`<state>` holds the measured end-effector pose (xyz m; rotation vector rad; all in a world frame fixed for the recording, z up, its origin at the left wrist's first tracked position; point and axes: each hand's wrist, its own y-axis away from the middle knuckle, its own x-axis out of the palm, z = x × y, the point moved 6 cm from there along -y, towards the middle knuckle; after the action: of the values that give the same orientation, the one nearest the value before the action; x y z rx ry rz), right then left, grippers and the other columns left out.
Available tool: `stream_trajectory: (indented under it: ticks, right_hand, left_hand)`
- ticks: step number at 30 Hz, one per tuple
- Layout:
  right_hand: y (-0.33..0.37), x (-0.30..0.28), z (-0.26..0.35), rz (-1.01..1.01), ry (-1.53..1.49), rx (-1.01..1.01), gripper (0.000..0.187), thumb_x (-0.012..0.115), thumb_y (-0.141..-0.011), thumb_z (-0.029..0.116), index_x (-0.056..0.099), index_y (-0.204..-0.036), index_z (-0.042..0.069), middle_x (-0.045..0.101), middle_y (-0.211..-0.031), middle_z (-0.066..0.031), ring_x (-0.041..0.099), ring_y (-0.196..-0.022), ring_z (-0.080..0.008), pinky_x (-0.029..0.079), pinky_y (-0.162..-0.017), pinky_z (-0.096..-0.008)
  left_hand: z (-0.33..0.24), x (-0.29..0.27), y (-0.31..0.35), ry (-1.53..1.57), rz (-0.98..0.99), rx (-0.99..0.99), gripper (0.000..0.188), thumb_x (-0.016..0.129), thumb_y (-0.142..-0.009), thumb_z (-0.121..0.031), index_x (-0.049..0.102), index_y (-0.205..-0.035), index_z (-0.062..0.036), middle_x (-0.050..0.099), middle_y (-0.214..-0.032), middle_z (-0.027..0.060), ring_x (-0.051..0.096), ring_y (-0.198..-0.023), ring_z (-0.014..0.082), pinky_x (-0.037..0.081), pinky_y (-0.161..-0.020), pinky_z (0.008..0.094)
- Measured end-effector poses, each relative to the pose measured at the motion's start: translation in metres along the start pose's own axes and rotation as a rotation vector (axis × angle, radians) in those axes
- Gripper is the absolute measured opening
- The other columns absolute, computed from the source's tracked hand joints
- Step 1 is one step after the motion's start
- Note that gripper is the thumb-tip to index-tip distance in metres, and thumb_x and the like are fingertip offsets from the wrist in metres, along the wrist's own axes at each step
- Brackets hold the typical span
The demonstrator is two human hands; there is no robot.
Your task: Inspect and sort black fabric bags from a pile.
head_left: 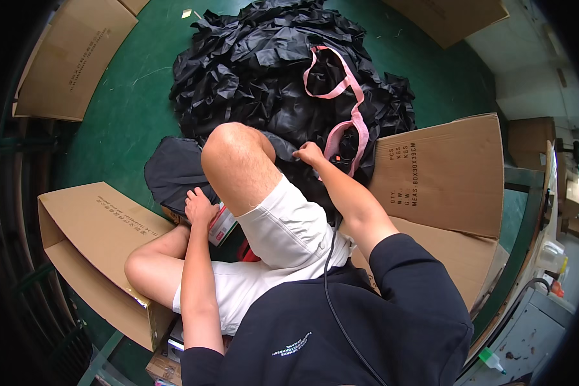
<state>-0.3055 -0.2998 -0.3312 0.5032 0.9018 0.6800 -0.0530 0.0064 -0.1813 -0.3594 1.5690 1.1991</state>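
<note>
I sit on the floor with one knee raised. My left hand (201, 207) rests at the lower edge of a rounded black fabric piece (177, 168), its fingers slightly bent and apart. Past the raised knee, my right hand (310, 154) is closed, with its fingertips pinching black fabric (283, 145) at the near side of a large heap. Just right of that hand, a pink strap (357, 119) loops over the heap. Beside my left wrist, partly hidden under my leg, lies a small white, red and green package (222, 225).
The heap of crumpled black fabric (257, 71) spreads over the green floor (119, 122). An open cardboard box (109, 219) stands at the left, another box (437, 174) at the right. More cartons (71, 61) stand farther off. A grey cabinet (527, 341) is at the lower right.
</note>
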Motion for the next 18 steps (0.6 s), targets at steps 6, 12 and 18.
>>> stream_trajectory:
  ticks: [6, 12, 18]
  right_hand:
    - [0.015, 0.003, 0.028, -0.167, 0.140, -0.154, 0.024, 0.074, -0.076, 0.026, 0.072, -0.092, 0.007, 0.071, -0.099, -0.0168, 0.067, -0.099, -0.0327, 0.050, -0.087, -0.0419]
    - [0.023, -0.045, 0.117, -0.003, -0.263, -0.404, 0.025, 0.058, -0.093, 0.025, 0.060, -0.099, 0.001, 0.062, -0.093, -0.0134, 0.058, -0.089, -0.0216, 0.046, -0.080, -0.0336]
    - [0.076, -0.150, 0.271, 0.025, -0.807, -0.766, 0.018, 0.053, -0.102, 0.022, 0.058, -0.098, 0.005, 0.052, -0.081, 0.0035, 0.048, -0.077, -0.0052, 0.042, -0.068, -0.0230]
  left_hand:
    - [-0.001, -0.003, 0.000, 0.001, 0.105, 0.003, 0.077, 0.084, -0.070, -0.038, 0.043, -0.125, -0.0036, 0.047, -0.128, 0.0196, 0.054, -0.118, 0.0365, 0.049, -0.095, 0.0429]
    - [0.018, -0.028, -0.009, 0.062, 0.294, 0.004, 0.079, 0.073, -0.078, -0.051, 0.048, -0.134, -0.0023, 0.051, -0.137, 0.0203, 0.054, -0.124, 0.0345, 0.045, -0.101, 0.0440]
    - [0.027, -0.101, -0.026, 0.375, 0.116, 0.230, 0.067, 0.068, -0.082, -0.048, 0.056, -0.129, -0.0014, 0.060, -0.129, 0.0201, 0.057, -0.121, 0.0340, 0.045, -0.101, 0.0407]
